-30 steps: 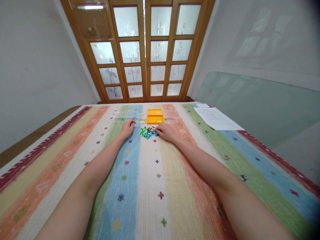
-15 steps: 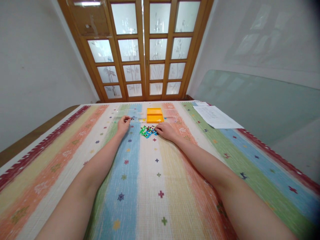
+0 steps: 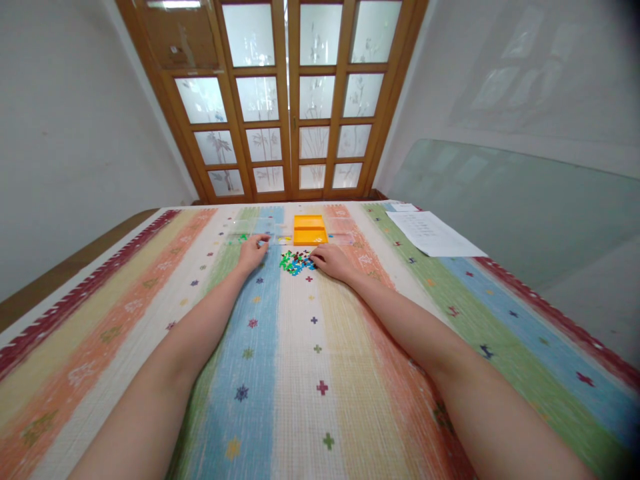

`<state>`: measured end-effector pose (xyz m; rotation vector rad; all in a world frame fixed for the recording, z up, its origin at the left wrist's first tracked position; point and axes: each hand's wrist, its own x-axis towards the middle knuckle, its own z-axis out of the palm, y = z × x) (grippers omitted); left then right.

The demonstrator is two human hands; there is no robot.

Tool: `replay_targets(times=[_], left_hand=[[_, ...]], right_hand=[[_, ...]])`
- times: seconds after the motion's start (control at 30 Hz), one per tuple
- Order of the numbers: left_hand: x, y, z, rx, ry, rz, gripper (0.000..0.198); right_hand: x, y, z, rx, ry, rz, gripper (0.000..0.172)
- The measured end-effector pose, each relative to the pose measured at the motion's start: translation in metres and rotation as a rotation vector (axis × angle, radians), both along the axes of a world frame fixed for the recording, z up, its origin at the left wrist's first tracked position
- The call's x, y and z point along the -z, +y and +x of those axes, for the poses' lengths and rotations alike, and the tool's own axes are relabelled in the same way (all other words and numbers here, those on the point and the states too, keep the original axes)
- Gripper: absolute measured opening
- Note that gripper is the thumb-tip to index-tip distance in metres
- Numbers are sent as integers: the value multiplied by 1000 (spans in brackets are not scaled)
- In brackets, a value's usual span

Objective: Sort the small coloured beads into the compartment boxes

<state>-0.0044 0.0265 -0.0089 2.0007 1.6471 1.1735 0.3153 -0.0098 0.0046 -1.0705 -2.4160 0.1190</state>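
A small heap of tiny coloured pieces (image 3: 296, 262), green, blue, red and dark, lies on the striped cloth (image 3: 300, 347) far ahead of me. My right hand (image 3: 334, 260) rests at the heap's right edge, fingers curled and pointing into the pieces. My left hand (image 3: 253, 251) lies left of the heap, fingers bent near a clear tray (image 3: 249, 233) that holds a few green bits. Whether either hand pinches a piece is too small to tell. An orange tray (image 3: 310, 230) stands just behind the heap.
More clear trays sit beside the orange tray, left and right. A white sheet of paper (image 3: 431, 234) lies at the far right of the cloth. Wooden glazed doors (image 3: 290, 100) stand behind, and a glass pane (image 3: 525, 207) leans on the right wall.
My left hand went forward to the clear tray half a second ago and has drawn back a little toward the heap. My right hand has stayed at the heap.
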Motion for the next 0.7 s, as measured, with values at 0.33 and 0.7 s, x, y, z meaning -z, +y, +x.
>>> replay_targets(times=[0.33, 0.7], left_hand=[[-10, -19, 31, 166, 428, 52, 19], [-11, -23, 38, 87, 431, -11, 17]], right_hand=[[-2, -2, -1, 10, 2, 2, 25], [-2, -2, -1, 13, 6, 15, 23]])
